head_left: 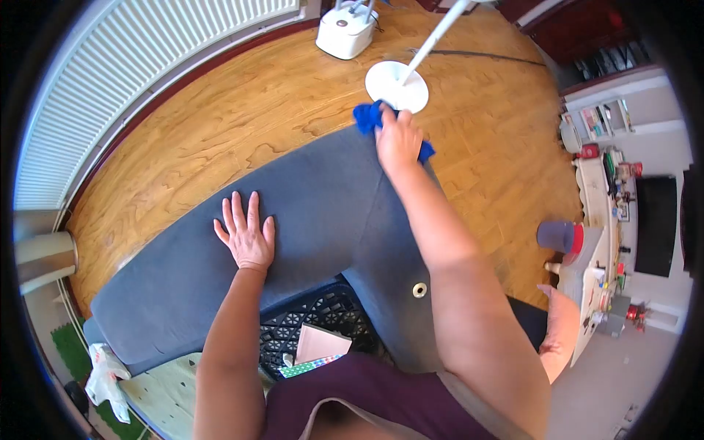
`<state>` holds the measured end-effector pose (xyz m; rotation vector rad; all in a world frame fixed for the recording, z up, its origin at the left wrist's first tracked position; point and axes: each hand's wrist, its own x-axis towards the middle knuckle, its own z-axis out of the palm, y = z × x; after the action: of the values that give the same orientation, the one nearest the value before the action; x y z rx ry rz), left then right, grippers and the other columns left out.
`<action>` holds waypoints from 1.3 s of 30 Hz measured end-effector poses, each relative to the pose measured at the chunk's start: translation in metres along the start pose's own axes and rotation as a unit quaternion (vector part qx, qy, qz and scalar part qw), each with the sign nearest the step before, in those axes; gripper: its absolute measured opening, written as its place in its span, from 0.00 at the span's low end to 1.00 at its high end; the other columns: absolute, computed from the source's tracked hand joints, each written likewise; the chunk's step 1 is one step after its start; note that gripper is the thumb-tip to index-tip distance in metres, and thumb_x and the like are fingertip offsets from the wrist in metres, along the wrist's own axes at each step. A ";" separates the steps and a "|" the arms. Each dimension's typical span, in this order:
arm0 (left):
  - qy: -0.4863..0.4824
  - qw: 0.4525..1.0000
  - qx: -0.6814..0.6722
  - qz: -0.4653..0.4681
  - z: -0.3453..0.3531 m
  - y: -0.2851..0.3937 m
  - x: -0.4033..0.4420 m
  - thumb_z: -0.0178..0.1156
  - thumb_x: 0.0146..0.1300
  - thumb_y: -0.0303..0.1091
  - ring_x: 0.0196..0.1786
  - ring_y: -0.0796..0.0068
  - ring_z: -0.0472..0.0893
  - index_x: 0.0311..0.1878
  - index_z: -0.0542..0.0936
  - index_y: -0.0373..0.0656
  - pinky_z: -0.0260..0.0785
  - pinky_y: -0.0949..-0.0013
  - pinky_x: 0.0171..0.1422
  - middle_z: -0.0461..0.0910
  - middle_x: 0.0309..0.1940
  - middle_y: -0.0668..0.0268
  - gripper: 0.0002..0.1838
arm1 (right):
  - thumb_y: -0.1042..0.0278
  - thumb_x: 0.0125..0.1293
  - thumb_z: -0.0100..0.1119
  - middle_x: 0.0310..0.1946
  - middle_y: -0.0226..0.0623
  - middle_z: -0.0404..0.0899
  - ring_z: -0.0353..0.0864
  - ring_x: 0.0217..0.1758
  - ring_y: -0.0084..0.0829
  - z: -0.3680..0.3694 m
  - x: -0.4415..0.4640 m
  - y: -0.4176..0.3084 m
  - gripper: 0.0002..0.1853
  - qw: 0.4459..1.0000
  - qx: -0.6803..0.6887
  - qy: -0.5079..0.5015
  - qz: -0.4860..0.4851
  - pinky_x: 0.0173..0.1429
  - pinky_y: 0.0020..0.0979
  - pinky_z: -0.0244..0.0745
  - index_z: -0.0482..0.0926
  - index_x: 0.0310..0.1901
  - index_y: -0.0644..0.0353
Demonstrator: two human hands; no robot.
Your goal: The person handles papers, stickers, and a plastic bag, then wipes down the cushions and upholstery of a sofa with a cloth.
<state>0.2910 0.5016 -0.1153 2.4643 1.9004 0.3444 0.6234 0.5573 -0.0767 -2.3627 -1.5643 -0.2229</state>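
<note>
My left hand [249, 233] lies flat on the grey-blue upholstery [308, 198] of a sofa part, fingers spread. At the far end of that padded surface, my right hand [400, 139] is wrapped round a bright blue cloth [368, 117]. Part of the cloth sticks out on either side of the fingers, and the rest is hidden under the palm. Below my arms sits a black lattice-patterned basket [282, 330] holding a pale pink notebook-like item [321, 345] and a green dotted item [301, 369]. A round metal-coloured ring [419, 290] is set in the upholstery near my right forearm.
Just beyond the cloth stands a white pole on a round base [411, 92]. A white appliance [345, 31] is on the wooden floor [484, 183]. A radiator [147, 66] lines the left wall. At right are a bin [557, 236], a cluttered cabinet and a television [655, 227].
</note>
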 end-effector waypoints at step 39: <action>-0.001 1.000 -0.001 -0.008 -0.002 0.002 0.000 0.54 0.65 0.52 0.78 0.57 0.50 0.71 0.65 0.62 0.35 0.38 0.75 0.55 0.74 0.61 0.31 | 0.66 0.51 0.68 0.38 0.37 0.71 0.72 0.45 0.41 -0.033 -0.129 -0.054 0.29 0.976 0.091 -0.061 -0.188 0.46 0.42 0.65 0.77 0.58 0.45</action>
<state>0.2929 0.5009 -0.1126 2.4451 1.9169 0.3429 0.5240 0.4530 -0.0740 -1.9606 -1.9899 -0.0114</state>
